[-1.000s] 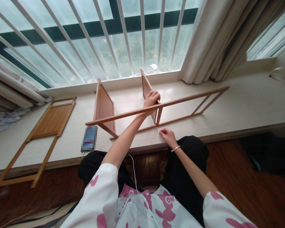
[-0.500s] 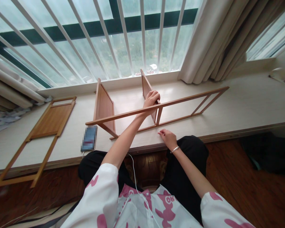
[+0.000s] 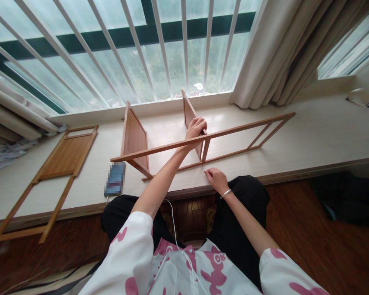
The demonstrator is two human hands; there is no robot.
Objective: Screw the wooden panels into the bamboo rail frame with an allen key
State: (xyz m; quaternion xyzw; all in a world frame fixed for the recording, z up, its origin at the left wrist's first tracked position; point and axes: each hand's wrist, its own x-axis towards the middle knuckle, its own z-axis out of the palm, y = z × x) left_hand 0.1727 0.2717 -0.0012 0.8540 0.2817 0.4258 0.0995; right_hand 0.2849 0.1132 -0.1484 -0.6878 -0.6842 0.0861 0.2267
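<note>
A wooden ladder-like frame [image 3: 162, 148] stands on its long edge on the window ledge, with two wooden panels joined to it and reaching toward the window. My left arm passes through the frame, and my left hand [image 3: 196, 128] is wrapped over the edge of the middle panel [image 3: 189, 110]. Nearer the left end rises the other panel [image 3: 133, 141]. Low at the front, my right hand [image 3: 217, 179] pinches a thin metal rod like a hex key [image 3: 204, 168], its tip at the lower rail below the middle panel. The tip's exact seating is too small to see.
A second wooden frame [image 3: 60, 157] lies flat at the left, its end overhanging the ledge [image 3: 310, 139]. A phone [image 3: 115, 179] with a white cable lies at the front edge. Window bars and a curtain [image 3: 264, 53] stand behind.
My right hand has shifted very slightly at the lower rail, still pinching the thin rod. My left hand and the wooden frame look the same.
</note>
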